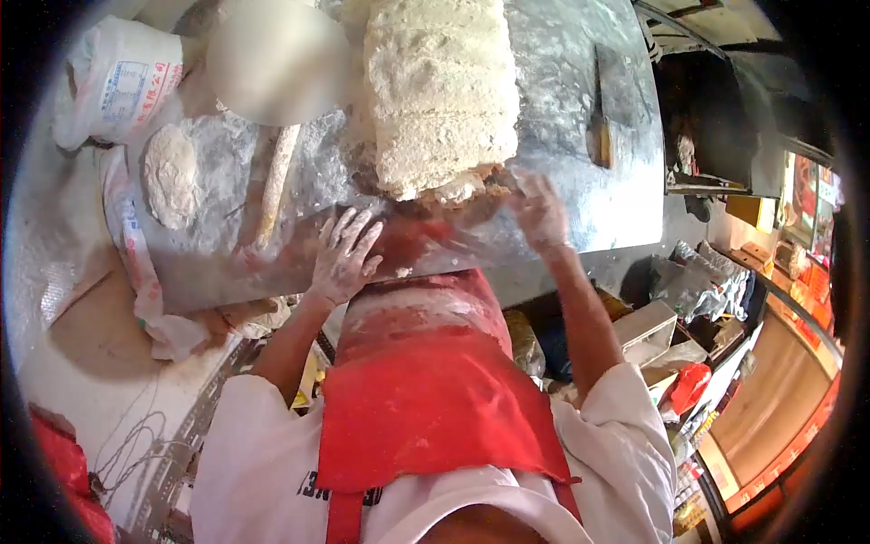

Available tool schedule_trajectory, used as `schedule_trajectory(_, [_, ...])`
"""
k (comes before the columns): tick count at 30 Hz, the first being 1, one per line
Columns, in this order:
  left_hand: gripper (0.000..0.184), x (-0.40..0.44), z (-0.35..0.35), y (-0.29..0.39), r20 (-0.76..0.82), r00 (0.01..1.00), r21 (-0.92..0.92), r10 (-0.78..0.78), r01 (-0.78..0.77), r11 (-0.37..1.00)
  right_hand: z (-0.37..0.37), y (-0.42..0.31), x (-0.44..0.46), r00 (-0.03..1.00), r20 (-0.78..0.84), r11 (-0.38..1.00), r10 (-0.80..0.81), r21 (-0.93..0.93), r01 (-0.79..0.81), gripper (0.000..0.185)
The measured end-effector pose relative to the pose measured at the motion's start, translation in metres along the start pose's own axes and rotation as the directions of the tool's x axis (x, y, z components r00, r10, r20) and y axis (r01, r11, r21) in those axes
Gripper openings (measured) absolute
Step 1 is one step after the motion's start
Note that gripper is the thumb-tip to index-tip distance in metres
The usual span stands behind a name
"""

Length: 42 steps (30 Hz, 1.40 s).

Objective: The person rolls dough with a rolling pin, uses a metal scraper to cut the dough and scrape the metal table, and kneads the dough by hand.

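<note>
A long, flour-covered slab of dough (441, 91) lies on the metal table (580, 208), with brown crumbly material at its near end. My left hand (344, 256), dusted with flour, is at the table's front edge with its fingers spread and nothing in it. Beside the slab's near right corner is my right hand (538, 213), blurred by motion; its fingers are smeared and I cannot make out whether they hold anything. Left of the slab lie a floured rolling pin (278, 177) and an oval floured lump (171, 177).
A white sack (122, 82) with printing stands at the table's left. A dark flat blade with a wooden handle (602, 143) lies on the right. Below the table on the right are plastic bags (698, 286) and a white box (645, 332).
</note>
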<state>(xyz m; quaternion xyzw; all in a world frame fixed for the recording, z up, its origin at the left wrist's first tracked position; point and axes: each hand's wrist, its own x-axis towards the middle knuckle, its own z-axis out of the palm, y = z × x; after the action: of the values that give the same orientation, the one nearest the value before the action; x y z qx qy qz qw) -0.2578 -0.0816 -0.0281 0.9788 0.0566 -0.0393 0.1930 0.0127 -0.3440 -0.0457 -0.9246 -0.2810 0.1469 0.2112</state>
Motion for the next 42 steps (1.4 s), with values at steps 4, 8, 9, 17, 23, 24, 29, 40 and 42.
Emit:
schedule_trajectory(4, [0.053,-0.006,-0.010,-0.013,-0.099,0.988,-0.004,-0.117,0.117,0.993,0.021,-0.028,0.000,0.992,0.127,0.996,0.003,0.093,-0.015,0.031])
schedule_trajectory(8, [0.050,0.013,-0.016,-0.017,-0.143,0.970,-0.179,-0.198,0.171,0.969,0.005,-0.039,0.013,0.999,-0.011,0.952,0.040,0.304,-0.035,0.019])
schedule_trajectory(9, [0.048,0.021,-0.015,-0.017,-0.199,0.958,-0.262,-0.208,0.152,0.953,0.002,-0.041,0.019,0.996,-0.040,0.942,0.083,0.329,-0.066,0.019])
schedule_trajectory(17, [0.059,0.090,0.016,-0.019,-0.068,0.922,-0.802,-0.380,0.176,0.571,-0.022,-0.076,0.094,0.995,0.012,0.981,0.101,0.165,-0.102,0.050])
schedule_trajectory(23, [0.063,0.122,-0.009,0.003,0.260,0.883,-0.828,-0.391,0.412,0.380,0.030,-0.042,0.100,0.945,0.176,0.796,0.277,0.508,-0.328,0.114])
schedule_trajectory(24, [0.065,0.125,-0.009,0.011,0.289,0.870,-0.756,-0.399,0.463,0.463,0.028,-0.056,0.100,0.967,0.079,0.903,0.240,0.346,-0.253,0.116])
schedule_trajectory(29, [0.049,0.141,0.034,0.043,0.014,0.873,-0.608,-0.488,0.395,0.688,0.032,-0.083,0.125,0.960,-0.133,0.969,0.248,0.050,-0.243,0.097])
schedule_trajectory(40, [0.062,0.160,-0.032,0.011,0.012,0.939,-0.226,-0.343,0.337,0.914,-0.055,-0.065,0.158,1.000,0.018,0.992,-0.003,0.124,0.001,0.086])
schedule_trajectory(42, [0.058,0.202,-0.046,0.026,-0.224,0.964,0.116,-0.145,0.174,0.978,-0.064,-0.085,0.182,0.991,-0.056,0.956,-0.123,0.260,0.133,0.074])
